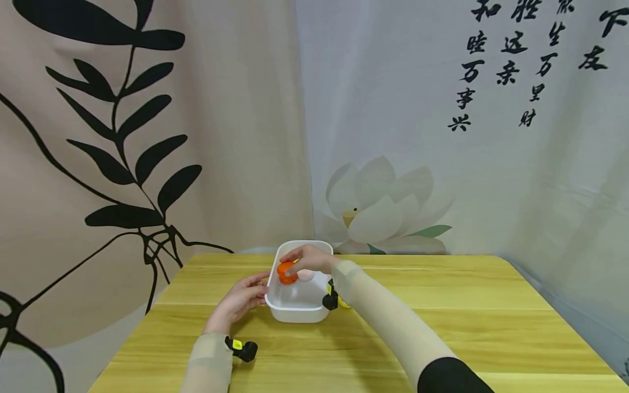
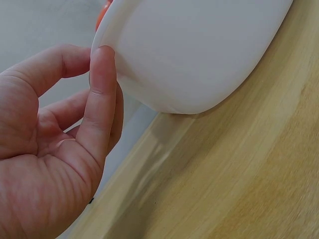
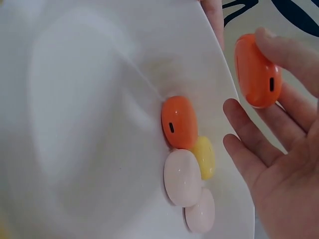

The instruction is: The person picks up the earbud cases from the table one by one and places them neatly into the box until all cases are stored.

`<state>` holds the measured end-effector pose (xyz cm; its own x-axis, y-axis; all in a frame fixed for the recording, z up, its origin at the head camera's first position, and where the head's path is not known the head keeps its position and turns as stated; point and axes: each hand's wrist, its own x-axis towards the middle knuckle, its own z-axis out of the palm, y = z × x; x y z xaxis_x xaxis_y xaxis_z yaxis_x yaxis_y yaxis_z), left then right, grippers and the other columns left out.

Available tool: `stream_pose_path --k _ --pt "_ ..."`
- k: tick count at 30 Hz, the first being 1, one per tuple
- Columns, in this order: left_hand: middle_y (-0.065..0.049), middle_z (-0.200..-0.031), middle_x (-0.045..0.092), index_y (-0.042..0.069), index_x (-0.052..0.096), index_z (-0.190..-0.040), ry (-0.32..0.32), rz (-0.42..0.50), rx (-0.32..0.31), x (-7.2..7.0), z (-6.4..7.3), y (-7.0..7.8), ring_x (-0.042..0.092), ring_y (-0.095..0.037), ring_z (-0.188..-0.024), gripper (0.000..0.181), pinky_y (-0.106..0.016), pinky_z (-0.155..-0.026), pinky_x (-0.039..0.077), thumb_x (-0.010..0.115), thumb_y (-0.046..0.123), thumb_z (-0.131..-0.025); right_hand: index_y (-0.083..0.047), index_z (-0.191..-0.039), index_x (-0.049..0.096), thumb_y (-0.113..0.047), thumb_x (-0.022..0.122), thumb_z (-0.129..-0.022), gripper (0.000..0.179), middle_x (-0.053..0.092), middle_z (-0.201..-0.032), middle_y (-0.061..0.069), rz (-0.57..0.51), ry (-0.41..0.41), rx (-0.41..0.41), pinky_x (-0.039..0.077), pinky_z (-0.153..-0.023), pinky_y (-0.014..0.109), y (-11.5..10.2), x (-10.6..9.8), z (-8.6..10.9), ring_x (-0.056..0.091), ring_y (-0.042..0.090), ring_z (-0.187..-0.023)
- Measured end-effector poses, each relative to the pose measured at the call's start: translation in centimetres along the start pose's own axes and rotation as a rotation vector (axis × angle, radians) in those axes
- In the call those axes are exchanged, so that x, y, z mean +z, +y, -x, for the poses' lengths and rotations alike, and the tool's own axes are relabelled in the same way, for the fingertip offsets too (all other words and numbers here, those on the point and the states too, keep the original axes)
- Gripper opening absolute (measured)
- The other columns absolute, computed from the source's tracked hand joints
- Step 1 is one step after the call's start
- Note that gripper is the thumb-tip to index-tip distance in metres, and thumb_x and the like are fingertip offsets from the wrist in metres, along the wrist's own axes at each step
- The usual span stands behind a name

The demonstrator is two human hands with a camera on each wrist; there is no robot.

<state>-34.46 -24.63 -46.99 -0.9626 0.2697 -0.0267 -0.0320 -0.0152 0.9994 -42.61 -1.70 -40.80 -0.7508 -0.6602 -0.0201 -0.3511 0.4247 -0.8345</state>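
A white rectangular tub [image 1: 297,315] stands on the table. My left hand [image 1: 242,300] holds its left side, and in the left wrist view the thumb and fingers pinch the tub's rim [image 2: 102,31]. Over the tub, my right hand [image 1: 310,258] grips an orange earphone case [image 3: 256,72] between thumb and fingers; a dark slot shows on its side. Inside the tub lie a second orange case [image 3: 179,122], a yellow case [image 3: 205,158] and two pale pink cases [image 3: 182,178], bunched along one end in the right wrist view.
The wooden table [image 1: 442,305] spreads out on both sides of the tub. A small yellow thing [image 1: 344,303] shows beside the tub, partly hidden by the right wrist's camera [image 1: 330,297]. Printed curtains [image 1: 255,136] hang behind the table's far edge.
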Motion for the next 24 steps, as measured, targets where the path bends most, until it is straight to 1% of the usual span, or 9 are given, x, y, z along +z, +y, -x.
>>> stream_pose_path --k 4,7,11,19,24 --pt "-0.024 -0.116 0.051 -0.006 0.033 -0.147 -0.002 -0.002 -0.004 -0.01 -0.03 -0.07 0.060 -0.016 -0.079 0.058 -0.027 -0.074 0.055 0.057 0.002 -0.095 -0.012 -0.121 0.069 -0.020 0.078 -0.081 0.042 0.068 -0.116 -0.004 0.006 -0.004 0.005 0.041 -0.100 0.033 0.09 0.05 -0.16 0.058 0.012 -0.106" --pt "-0.022 -0.116 0.052 -0.005 0.033 -0.147 -0.002 -0.001 -0.002 -0.05 -0.12 -0.18 0.060 -0.016 -0.079 0.058 -0.026 -0.074 0.054 0.057 0.002 -0.095 -0.014 -0.121 0.070 -0.022 0.079 -0.080 0.042 0.068 -0.115 -0.005 0.025 -0.004 -0.001 0.041 -0.099 0.032 0.13 0.15 -0.33 0.058 0.010 -0.105" --pt "-0.021 -0.114 0.053 -0.006 0.033 -0.147 -0.003 0.004 -0.001 -0.08 -0.21 -0.31 0.060 -0.015 -0.078 0.058 -0.026 -0.073 0.054 0.057 0.002 -0.094 -0.013 -0.121 0.070 -0.022 0.079 -0.079 0.043 0.068 -0.113 -0.006 0.051 -0.007 -0.017 0.041 -0.097 0.029 -0.03 0.35 -0.40 0.058 0.009 -0.104" --pt "-0.014 -0.109 0.056 -0.007 0.033 -0.146 -0.013 0.010 0.004 -0.10 -0.26 -0.39 0.060 -0.015 -0.076 0.060 -0.025 -0.072 0.055 0.059 0.002 -0.093 -0.012 -0.121 0.069 -0.021 0.078 -0.080 0.043 0.068 -0.113 -0.006 0.056 -0.038 -0.006 0.042 -0.095 0.028 -0.38 0.68 -0.10 0.058 0.008 -0.101" --pt "-0.013 -0.108 0.055 -0.006 0.032 -0.147 -0.014 0.010 0.002 -0.10 -0.26 -0.33 0.060 -0.014 -0.075 0.060 -0.025 -0.071 0.054 0.059 0.002 -0.093 -0.012 -0.121 0.069 -0.020 0.079 -0.080 0.042 0.069 -0.112 -0.006 0.057 -0.037 -0.006 0.043 -0.094 0.027 -0.44 0.78 0.02 0.058 0.008 -0.102"
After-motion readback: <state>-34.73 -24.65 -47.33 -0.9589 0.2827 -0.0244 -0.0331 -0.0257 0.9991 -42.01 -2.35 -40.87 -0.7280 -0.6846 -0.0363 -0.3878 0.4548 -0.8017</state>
